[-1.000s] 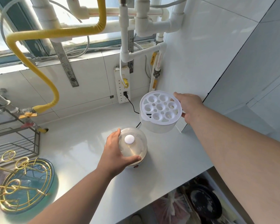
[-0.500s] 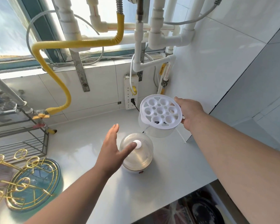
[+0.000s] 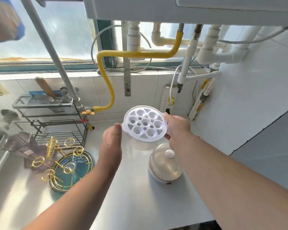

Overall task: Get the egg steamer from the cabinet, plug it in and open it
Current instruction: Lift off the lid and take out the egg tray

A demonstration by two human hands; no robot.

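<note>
Your right hand (image 3: pixel 176 128) holds the white egg tray (image 3: pixel 145 123) up above the counter (image 3: pixel 136 196), fingers curled under its rim at the tray's 3 o'clock edge with the thumb on top. Your left hand (image 3: pixel 111 140) is at the tray's 9 o'clock edge; the thumb tip touches the rim there, and you cannot tell from this angle whether those fingers have closed on it. The tray faces up at you, its round cups and small holes all showing.

The egg steamer (image 3: pixel 165 165) stands on the counter at about 5 o'clock from the tray, under your right wrist and apart from both hands. Its clear domed lid (image 3: pixel 161 161) is on, with the white knob (image 3: pixel 169 153) on top.

At 12 o'clock behind the tray, a white power strip (image 3: pixel 168 97) is fixed to the tiled wall. At 8 o'clock on the counter lie a gold wire rack (image 3: pixel 60 163) and a blue-green dish (image 3: pixel 73 173).
</note>
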